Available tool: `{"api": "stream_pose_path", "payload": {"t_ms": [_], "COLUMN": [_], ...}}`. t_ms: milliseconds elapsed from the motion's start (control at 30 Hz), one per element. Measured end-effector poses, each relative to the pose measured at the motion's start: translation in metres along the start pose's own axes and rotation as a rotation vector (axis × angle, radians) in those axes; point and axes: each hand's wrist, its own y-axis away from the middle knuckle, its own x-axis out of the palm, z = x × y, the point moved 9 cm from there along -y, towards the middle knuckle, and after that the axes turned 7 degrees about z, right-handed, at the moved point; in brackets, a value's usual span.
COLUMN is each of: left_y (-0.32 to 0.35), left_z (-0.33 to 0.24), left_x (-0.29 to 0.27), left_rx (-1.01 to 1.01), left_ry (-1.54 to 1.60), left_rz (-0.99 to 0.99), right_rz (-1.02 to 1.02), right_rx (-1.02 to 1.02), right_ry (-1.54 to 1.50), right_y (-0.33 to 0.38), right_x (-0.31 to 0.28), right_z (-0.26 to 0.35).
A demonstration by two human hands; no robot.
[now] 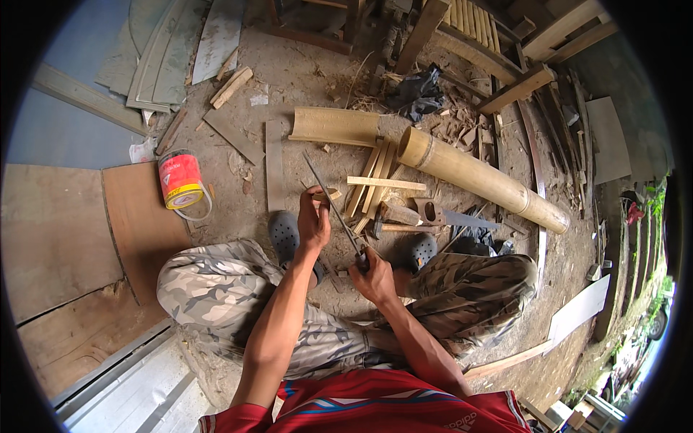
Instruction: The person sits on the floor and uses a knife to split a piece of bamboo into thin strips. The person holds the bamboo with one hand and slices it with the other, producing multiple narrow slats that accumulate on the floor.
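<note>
My right hand (373, 276) is closed round the dark handle of a long-bladed knife (338, 211). Its narrow blade slants up and away to the left. My left hand (314, 220) grips a short bamboo piece (329, 195), and the blade passes against or just over that piece; which of the two I cannot tell. Beyond and to the right, several bamboo strips (386, 183) lie in a loose pile. A handsaw (462, 219) and a hammer (404, 228) rest by my right foot, next to a short wooden block (399, 213).
A thick bamboo pole (484, 180) lies diagonally on the right, near a split bamboo half (336, 125). On the left stands a red and yellow can (180, 177) with a wire handle. Black plastic (419, 92) and wooden frames (426, 36) are farther off, amid scattered scraps.
</note>
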Motion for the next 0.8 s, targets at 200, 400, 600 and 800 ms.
{"api": "stream_pose_path", "payload": {"t_ms": [200, 400, 600, 800], "left_y": [0.0001, -0.003, -0.0015, -0.0018], "left_z": [0.0024, -0.002, 0.0058, 0.0015], "left_x": [-0.0007, -0.0004, 0.0001, -0.0013], "left_rx": [-0.052, -0.083, -0.159, -0.133], "left_ry": [0.002, -0.063, -0.071, -0.053], "left_rz": [-0.014, -0.025, -0.004, -0.036], "right_rz": [-0.002, -0.026, -0.061, -0.086], "right_rx": [0.02, -0.006, -0.033, -0.037], "right_ry": [0.04, 0.023, 0.102, 0.129], "right_y": [0.0007, 0.001, 0.0007, 0.0022], "right_x": [-0.0017, -0.0033, -0.0051, -0.0085], "right_z": [0.0001, 0.0012, 0.0003, 0.0015]}}
